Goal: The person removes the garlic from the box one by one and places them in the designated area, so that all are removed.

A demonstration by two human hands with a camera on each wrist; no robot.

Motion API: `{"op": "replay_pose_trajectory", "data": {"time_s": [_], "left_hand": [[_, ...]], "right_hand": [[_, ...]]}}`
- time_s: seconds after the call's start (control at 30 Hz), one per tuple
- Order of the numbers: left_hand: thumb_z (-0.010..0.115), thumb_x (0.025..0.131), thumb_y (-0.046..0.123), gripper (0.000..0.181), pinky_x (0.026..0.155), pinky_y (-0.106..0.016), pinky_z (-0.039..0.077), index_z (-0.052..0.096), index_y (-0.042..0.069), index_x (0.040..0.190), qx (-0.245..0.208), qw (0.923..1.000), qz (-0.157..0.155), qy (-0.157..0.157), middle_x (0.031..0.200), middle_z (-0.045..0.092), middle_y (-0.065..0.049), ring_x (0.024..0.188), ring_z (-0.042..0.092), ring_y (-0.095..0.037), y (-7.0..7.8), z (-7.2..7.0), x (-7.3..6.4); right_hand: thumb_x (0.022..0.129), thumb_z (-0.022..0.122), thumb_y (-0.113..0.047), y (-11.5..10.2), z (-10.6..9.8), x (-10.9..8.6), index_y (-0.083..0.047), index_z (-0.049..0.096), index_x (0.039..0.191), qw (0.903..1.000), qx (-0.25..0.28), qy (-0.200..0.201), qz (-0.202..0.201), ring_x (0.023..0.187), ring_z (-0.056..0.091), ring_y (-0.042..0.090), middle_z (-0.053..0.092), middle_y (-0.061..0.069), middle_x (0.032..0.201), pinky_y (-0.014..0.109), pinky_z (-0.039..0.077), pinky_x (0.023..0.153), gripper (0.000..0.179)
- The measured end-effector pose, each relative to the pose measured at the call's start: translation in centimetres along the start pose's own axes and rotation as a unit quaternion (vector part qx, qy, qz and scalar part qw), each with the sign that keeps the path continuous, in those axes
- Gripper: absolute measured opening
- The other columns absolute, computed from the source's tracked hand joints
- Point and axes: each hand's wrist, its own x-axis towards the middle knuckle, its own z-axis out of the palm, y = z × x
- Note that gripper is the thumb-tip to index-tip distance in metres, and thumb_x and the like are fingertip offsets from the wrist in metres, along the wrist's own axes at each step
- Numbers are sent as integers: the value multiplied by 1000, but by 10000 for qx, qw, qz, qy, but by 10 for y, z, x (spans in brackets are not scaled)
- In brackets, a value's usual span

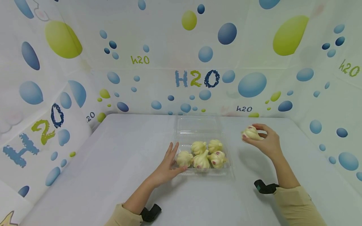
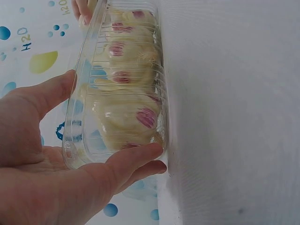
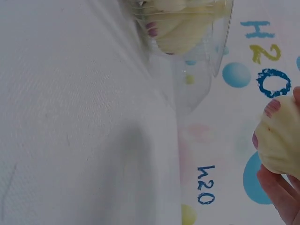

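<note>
Nearest, the left hand (image 1: 167,169) lies with fingers spread and straight about the front left corner of a clear container (image 1: 209,172), thumb toward the front, touching more than gripping. Inside sit five garlic bulbs (image 1: 201,160), crowded together. The thin plastic looks light, so a sideways shove from that hand could skid or tip it and send bulbs over the rim. To the right and a little farther off, the right hand (image 1: 266,141) pinches a sixth bulb (image 1: 251,133) in the air, apart from the container. Its rounded, smooth-looking surface seems poor to grip; a slack pinch could let it drop and roll. The lid (image 1: 198,124) is opened back behind the bulbs, and a bump might swing it over them. The white worktop (image 1: 127,144) runs on to its far edge. Beyond hangs a pale backdrop (image 1: 158,28) with blue and green drops and "H2O" lettering (image 1: 197,78), its sides coming round left and right.
</note>
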Motion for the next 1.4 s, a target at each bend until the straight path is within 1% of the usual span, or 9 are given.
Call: {"op": "replay_pose_trajectory", "data": {"time_s": [0.1, 0.2, 0.3, 0.4, 0.47, 0.63, 0.7, 0.93, 1.4], "left_hand": [[67, 85, 24, 88, 97, -53, 33, 6, 24, 148, 15, 10000, -27, 15, 151, -13, -12, 125, 31, -47, 0, 0, 0], [66, 85, 21, 88, 97, -53, 33, 6, 23, 148, 17, 10000, -48, 23, 151, -13, -12, 125, 32, -47, 1, 0, 0], [66, 85, 15, 87, 98, -54, 31, 6, 17, 148, -78, 10000, -54, 28, 150, -13, -16, 125, 30, -48, 9, -1, -3], [65, 85, 10, 86, 98, -55, 30, 6, 11, 148, -181, 9998, -67, 3, 149, -13, -20, 125, 29, -50, 21, -2, -7], [64, 85, 9, 85, 98, -55, 29, 6, 8, 147, -197, 9998, -83, -24, 149, -12, -22, 124, 29, -51, 30, -4, -11], [64, 86, 9, 84, 98, -55, 29, 7, 7, 147, -215, 9997, -95, -31, 149, -11, -23, 123, 29, -52, 37, -4, -14], [64, 86, 9, 84, 98, -56, 29, 7, 7, 147, -248, 9997, -82, -18, 149, -11, -23, 124, 29, -52, 36, -4, -14], [63, 86, 9, 83, 99, -55, 29, 7, 8, 147, -245, 9997, -72, -12, 149, -11, -22, 125, 27, -51, 35, -3, -13], [64, 86, 10, 84, 98, -56, 29, 6, 7, 147, -198, 9998, -45, -16, 149, -12, -23, 126, 25, -51, 34, -3, -12]], "right_hand": [[69, 80, -34, 28, 2, 12, -11, 53, 125, 10000, -4, -52, 65, 97, 56, 30, 50, 13, 120, 27, 48, 59, 66], [64, 80, -46, 74, 10, 30, -23, 54, 124, 9998, -166, 8, 129, 97, 56, 24, 50, 5, 120, 32, 49, 61, 69], [62, 77, -55, 111, 18, 44, -30, 52, 126, 9994, -340, -31, 110, 100, 53, 26, 48, 3, 122, 37, 49, 68, 73], [62, 75, -58, 123, 23, 49, -32, 51, 126, 9989, -441, -16, 128, 101, 51, 29, 48, 4, 121, 39, 48, 68, 74], [62, 75, -59, 111, 22, 44, -29, 52, 126, 9988, -453, -54, 187, 100, 50, 29, 50, 6, 120, 36, 48, 62, 74], [67, 75, -53, 50, 14, 20, -16, 52, 127, 9978, -372, -324, 435, 106, 44, 31, 50, 15, 123, 40, 45, 63, 74], [71, 74, -48, 35, 13, 15, -10, 50, 129, 9975, -260, -468, 467, 109, 43, 34, 48, 20, 125, 44, 45, 71, 74], [74, 73, -45, 34, 16, 16, -4, 44, 133, 9945, -192, -839, 594, 107, 47, 35, 44, 25, 129, 40, 44, 78, 78], [73, 75, -41, 40, 29, 17, 1, 47, 129, 9887, -41, -987, 1131, 105, 44, 34, 45, 27, 124, 31, 42, 75, 75]]}}
